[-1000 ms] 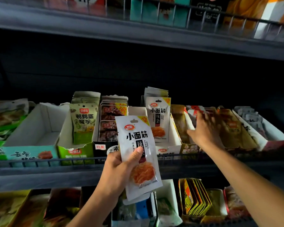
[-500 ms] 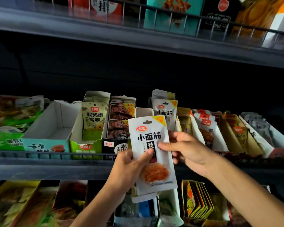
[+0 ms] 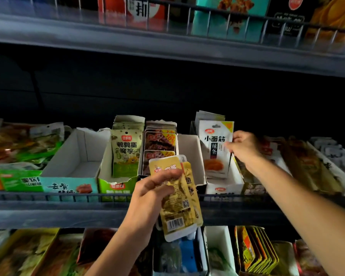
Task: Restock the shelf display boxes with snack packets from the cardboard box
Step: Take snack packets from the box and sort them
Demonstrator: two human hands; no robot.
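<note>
My left hand (image 3: 153, 193) grips a small stack of yellow snack packets (image 3: 179, 200) in front of the middle shelf rail, their barcode side toward me. My right hand (image 3: 243, 147) pinches the right edge of a white snack packet (image 3: 215, 148) with an orange picture, which stands at the front of its white display box (image 3: 225, 189). More white packets stand behind it. The cardboard box is not in view.
On the left stands an empty teal-fronted display box (image 3: 74, 166). Beside it are a green box of pale green packets (image 3: 126, 152) and a dark box of brown packets (image 3: 159, 140). A wire rail (image 3: 48, 196) runs along the shelf front. More packets fill the shelves above and below.
My right hand took the white packet from my left hand and carried it up into the white display box. My left hand now shows yellow packets that were behind it.
</note>
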